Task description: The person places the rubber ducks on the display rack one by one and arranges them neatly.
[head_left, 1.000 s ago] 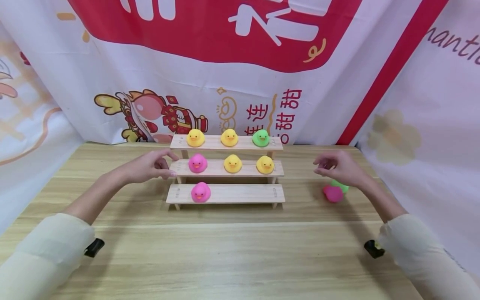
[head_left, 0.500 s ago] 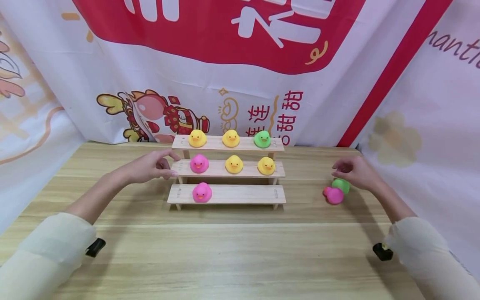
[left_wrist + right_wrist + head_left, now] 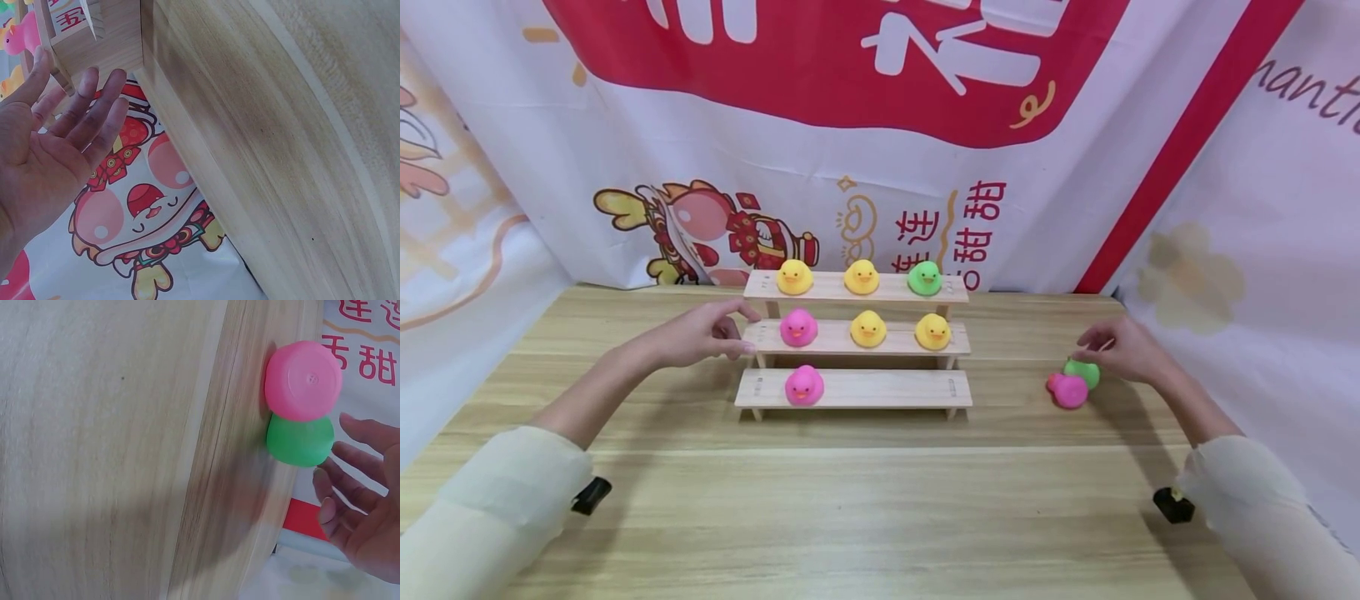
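Observation:
A three-tier wooden display stand (image 3: 887, 385) holds pink, yellow and green rubber ducks. My left hand (image 3: 703, 335) is at its left end, with thumb and index finger on either side of the middle board's end; in the left wrist view the hand's (image 3: 53, 147) other fingers extend loosely. At right, a pink rubber duck (image 3: 1070, 391) lies tipped over against a green rubber duck (image 3: 1082, 372). My right hand (image 3: 1123, 348) hovers just over the green one, fingers loosely bent around air. In the right wrist view the fingertips come close to the green duck (image 3: 300, 440); contact is unclear.
The bottom tier bears one pink duck (image 3: 804, 386) toward its left. A printed cloth (image 3: 1037, 208) hangs behind the wooden table (image 3: 850, 517) and along its sides. Black wrist devices (image 3: 592, 495) show below both sleeves.
My right hand has moved to the right, from beside the stand's right side to the green duck, uncovering more of both loose ducks. The left hand stays on the stand.

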`<state>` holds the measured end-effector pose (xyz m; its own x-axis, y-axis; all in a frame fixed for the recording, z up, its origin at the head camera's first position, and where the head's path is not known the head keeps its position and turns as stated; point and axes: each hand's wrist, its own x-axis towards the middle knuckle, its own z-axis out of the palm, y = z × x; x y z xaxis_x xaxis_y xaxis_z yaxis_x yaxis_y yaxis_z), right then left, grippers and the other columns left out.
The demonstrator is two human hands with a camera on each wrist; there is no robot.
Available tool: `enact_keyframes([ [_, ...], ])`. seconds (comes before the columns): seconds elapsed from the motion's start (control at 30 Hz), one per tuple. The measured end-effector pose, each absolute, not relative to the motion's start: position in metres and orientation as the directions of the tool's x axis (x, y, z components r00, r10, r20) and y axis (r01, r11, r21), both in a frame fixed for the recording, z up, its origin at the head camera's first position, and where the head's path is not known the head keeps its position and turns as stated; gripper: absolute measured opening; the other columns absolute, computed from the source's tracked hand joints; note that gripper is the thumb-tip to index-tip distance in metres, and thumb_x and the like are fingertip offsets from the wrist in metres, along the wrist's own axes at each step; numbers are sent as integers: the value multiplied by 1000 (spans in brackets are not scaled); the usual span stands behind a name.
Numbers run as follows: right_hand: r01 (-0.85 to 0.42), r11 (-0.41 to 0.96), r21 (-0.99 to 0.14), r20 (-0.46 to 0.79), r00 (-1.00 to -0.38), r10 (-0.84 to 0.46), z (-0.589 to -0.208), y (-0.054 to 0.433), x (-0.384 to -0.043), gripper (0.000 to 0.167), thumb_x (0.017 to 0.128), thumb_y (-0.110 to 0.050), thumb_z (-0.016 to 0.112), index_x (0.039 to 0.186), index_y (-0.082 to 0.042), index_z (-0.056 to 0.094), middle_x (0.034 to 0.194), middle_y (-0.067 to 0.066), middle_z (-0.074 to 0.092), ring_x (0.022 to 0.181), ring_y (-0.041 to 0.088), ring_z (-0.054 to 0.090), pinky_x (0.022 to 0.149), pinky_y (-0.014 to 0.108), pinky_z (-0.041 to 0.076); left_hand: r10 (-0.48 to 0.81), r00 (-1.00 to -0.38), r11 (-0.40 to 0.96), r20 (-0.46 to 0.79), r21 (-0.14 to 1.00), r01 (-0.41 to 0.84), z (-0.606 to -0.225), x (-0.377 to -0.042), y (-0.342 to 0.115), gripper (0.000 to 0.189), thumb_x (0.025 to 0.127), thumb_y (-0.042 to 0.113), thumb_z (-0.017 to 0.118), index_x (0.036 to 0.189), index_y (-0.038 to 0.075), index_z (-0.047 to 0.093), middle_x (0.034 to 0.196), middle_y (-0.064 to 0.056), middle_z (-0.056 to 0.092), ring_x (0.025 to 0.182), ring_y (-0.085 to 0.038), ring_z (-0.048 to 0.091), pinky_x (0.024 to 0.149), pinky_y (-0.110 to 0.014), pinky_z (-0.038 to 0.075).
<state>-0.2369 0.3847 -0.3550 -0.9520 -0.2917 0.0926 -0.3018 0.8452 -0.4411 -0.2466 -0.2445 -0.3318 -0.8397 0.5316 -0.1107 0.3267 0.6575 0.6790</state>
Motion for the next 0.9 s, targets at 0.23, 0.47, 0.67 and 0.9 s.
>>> enact_keyframes([
  [0.23,-216,854,-473,-25,-966,-259,-355,387,-235,33,88,-20,83,102,9,74,83,9,74,75,16,64,60,26,50,531,-840,663,-111,673,329,-333,-248,-245,47,99,21,73,135,0,51,90,-14,73,85,-27,69,80,-39,54],
  [0.47,-145,883,-447,-109,-971,-215,-354,384,-233,40,88,-29,84,104,6,76,86,11,76,76,16,62,62,30,50,540,-836,670,-91,648,362,-334,-249,-245,50,99,22,74,137,-2,51,90,-11,74,85,-24,70,80,-39,55],
  [0.67,-55,878,-475,-213,-961,-176,-351,382,-232,50,89,-32,83,114,9,69,95,18,75,75,22,65,63,38,56,536,-842,676,-65,631,381,-331,-248,-244,50,97,23,76,134,-1,54,95,-9,72,89,-23,69,83,-46,58],
  [0.9,-36,872,-489,-242,-954,-175,-352,381,-232,52,89,-25,82,118,14,64,94,20,74,69,23,66,61,40,58,525,-850,684,-45,617,390,-331,-247,-241,48,95,22,78,132,-1,58,99,-9,71,95,-26,69,92,-52,56],
])
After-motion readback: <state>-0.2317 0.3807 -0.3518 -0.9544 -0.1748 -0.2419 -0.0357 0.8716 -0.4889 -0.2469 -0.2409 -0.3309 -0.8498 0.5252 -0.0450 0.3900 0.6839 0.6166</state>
